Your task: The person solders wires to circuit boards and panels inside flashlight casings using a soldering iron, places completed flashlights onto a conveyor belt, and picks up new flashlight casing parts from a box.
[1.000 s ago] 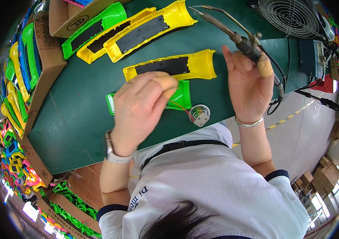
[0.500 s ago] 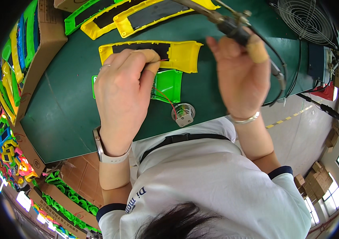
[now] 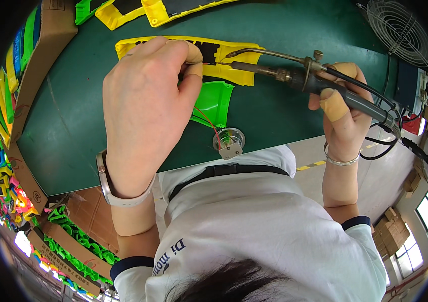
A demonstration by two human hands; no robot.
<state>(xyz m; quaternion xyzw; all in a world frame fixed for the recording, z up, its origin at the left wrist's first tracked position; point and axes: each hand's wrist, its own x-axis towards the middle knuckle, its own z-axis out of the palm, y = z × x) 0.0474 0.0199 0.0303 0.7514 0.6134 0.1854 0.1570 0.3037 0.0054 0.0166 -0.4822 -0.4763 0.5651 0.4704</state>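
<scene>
My left hand (image 3: pixel 146 95) is closed in a pinch over a curved yellow plastic housing (image 3: pixel 244 75) with a dark inside. A thin wire end pokes out from its fingertips, and the palm hides part of the housing. In my right hand (image 3: pixel 345 118) is a soldering iron (image 3: pixel 297 78) with a thin bent metal tube clamped along it. The iron points left, its tip at the wire by my left fingertips. Below lies a green plastic housing (image 3: pixel 216 103), partly covered by my left hand. A round metal part (image 3: pixel 230 146) with red and black wires sits at the table's near edge.
More yellow housings (image 3: pixel 158 17) and a green one lie along the far edge of the green table (image 3: pixel 73 136). Cartons (image 3: pixel 53 60) of coloured plastic parts stand at the left. A wire fan guard (image 3: pixel 400 30) and a dark box (image 3: pixel 409 85) are at the right.
My right hand has swung the soldering iron down and left, from upper right to my left fingertips. My left hand keeps its pinch. The view has shifted slightly.
</scene>
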